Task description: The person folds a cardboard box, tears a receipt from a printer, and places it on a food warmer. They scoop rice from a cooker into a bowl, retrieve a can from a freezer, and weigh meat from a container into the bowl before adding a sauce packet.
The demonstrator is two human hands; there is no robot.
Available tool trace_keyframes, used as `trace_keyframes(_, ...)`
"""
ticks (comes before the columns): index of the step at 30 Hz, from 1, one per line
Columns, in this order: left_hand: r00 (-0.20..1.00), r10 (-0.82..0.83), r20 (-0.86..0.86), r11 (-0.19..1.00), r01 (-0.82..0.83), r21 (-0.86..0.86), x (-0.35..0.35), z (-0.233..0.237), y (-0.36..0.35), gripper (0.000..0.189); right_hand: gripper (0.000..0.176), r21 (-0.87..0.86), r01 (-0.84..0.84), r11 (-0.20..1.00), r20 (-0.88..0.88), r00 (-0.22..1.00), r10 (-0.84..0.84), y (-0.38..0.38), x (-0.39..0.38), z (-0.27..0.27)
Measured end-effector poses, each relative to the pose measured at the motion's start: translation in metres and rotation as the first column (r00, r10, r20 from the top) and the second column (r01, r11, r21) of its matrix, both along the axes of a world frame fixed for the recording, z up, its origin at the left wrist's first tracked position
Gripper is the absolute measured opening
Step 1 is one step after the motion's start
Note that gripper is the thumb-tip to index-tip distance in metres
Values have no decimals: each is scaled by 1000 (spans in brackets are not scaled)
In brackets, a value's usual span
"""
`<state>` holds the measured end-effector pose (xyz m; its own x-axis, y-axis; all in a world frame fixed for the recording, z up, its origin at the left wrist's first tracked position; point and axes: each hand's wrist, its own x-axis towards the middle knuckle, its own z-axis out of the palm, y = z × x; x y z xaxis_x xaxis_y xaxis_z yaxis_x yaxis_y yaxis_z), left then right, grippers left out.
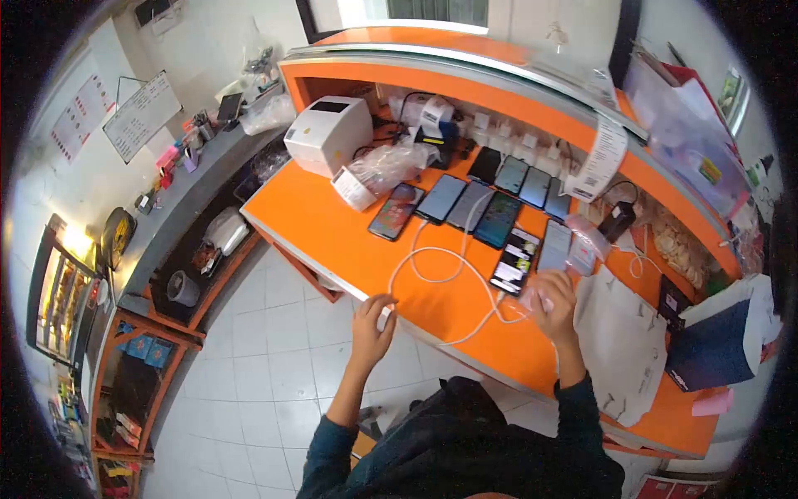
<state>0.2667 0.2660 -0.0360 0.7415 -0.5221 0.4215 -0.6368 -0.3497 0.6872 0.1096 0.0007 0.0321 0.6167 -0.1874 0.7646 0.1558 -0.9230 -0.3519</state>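
Note:
My left hand is closed around the white plug end of a charging cable, just off the orange table's front edge. That white cable loops across the tabletop among the phones. My right hand is closed over the right part of the table, its fingertips pinching something that looks like clear plastic; what it is exactly, I cannot make out. Beside it lies a phone with a lit screen, a white cable at its lower end. Another phone lies just beyond my right hand.
Several more phones lie in rows further back on the orange table. A white label printer and bubble wrap stand at the left. A roll of tape, a white bag and a dark blue box are on the right.

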Motion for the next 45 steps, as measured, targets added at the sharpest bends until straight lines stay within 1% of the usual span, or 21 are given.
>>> trace_keyframes(2,978,-69,196,969,19,244,41,12,-5,25,4,235,-40,971,-63,996,57,-3,46,0)
trace_keyframes(8,936,-139,324,988,112,102,203,31,-75,35,16,524,38,851,-224,970,95,-86,209,-44)
trace_keyframes(11,917,-138,373,990,136,30,268,54,-109,37,21,602,10,799,-71,997,41,-120,308,-53)
trace_keyframes(14,924,-328,195,933,286,217,314,62,-135,32,36,715,-61,696,115,993,-31,-145,411,-58)
trace_keyframes(15,925,-363,112,928,348,129,327,62,-146,30,40,801,-228,554,146,971,190,-149,435,-47)
trace_keyframes(16,915,-403,32,915,402,38,343,59,-158,29,44,863,-253,437,232,967,101,-139,454,-40)
trace_keyframes(19,887,-461,37,887,461,5,389,38,-189,27,40,668,-160,727,195,980,37,-145,502,-60)
trace_keyframes(20,879,-470,79,883,469,28,408,21,-204,26,39,605,-145,783,138,987,76,-113,482,-26)
trace_keyframes(21,818,-554,-151,809,573,133,438,-10,-228,29,38,535,-134,834,78,991,109,-85,458,4)
trace_keyframes(24,408,-654,637,711,620,332,455,-40,-277,47,28,268,-127,955,-164,971,175,-59,388,3)
trace_keyframes(25,771,-635,46,725,575,379,430,-9,-268,72,26,269,-33,963,-301,947,116,-61,361,-9)
trace_keyframes(26,760,-645,80,699,545,463,434,-22,-280,76,23,332,51,942,-381,921,85,-65,336,-17)
trace_keyframes(28,768,-640,-41,613,542,575,425,-12,-280,81,22,-127,120,985,-628,759,-173,-91,275,-48)
trace_keyframes(30,760,-649,-30,611,545,574,435,-37,-294,84,21,181,321,930,-839,544,-24,-73,238,-26)
trace_keyframes(34,732,-667,-137,555,611,565,405,15,-288,72,26,425,379,822,-537,837,-108,-15,224,48)
trace_keyframes(37,-39,-944,-329,95,920,-381,352,114,-249,50,39,393,411,822,-340,896,-285,14,257,107)
trace_keyframes(40,105,-989,-104,120,980,-160,327,224,-203,27,66,360,265,895,166,925,-341,23,304,121)
trace_keyframes(42,395,-861,320,303,904,-302,332,266,-216,15,73,497,119,859,226,938,-261,13,326,112)
trace_keyframes(43,501,-865,26,454,803,-386,337,294,-219,12,78,616,16,787,222,956,-193,5,334,101)
trace_keyframes(44,554,-748,364,344,794,-501,354,301,-253,17,82,697,-61,714,225,964,-138,-5,343,87)
trace_keyframes(45,624,-655,427,353,752,-557,365,313,-271,21,64,647,-94,757,265,958,-107,-17,357,70)
